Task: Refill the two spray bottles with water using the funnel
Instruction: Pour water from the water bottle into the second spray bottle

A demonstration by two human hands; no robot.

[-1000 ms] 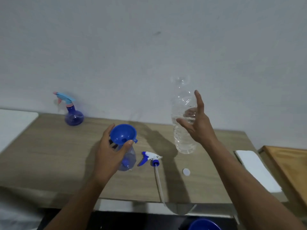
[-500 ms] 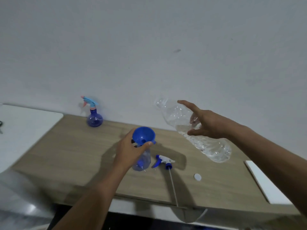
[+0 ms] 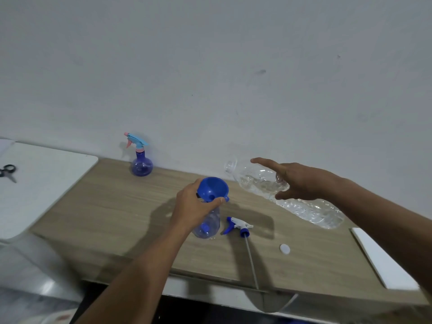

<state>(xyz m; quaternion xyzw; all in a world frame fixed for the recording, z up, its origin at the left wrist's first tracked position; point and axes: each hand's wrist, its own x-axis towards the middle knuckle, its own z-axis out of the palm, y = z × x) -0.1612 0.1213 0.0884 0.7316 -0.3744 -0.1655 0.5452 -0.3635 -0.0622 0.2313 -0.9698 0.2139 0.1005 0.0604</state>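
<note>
Above the worktop (image 3: 112, 206), our left grip (image 3: 194, 204) curls round the funnel (image 3: 212, 187) seated in the open spray bottle (image 3: 209, 224) to steady both, while our right grip (image 3: 301, 183) clasps the water bottle (image 3: 257, 182) tilted, mouth near the funnel's rim, so the pour should land inside.

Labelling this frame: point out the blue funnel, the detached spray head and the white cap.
blue funnel (image 3: 211, 187), head view, inside of the bowl.
detached spray head (image 3: 242, 224), head view, white body.
white cap (image 3: 284, 249), head view, its flat top.
</note>
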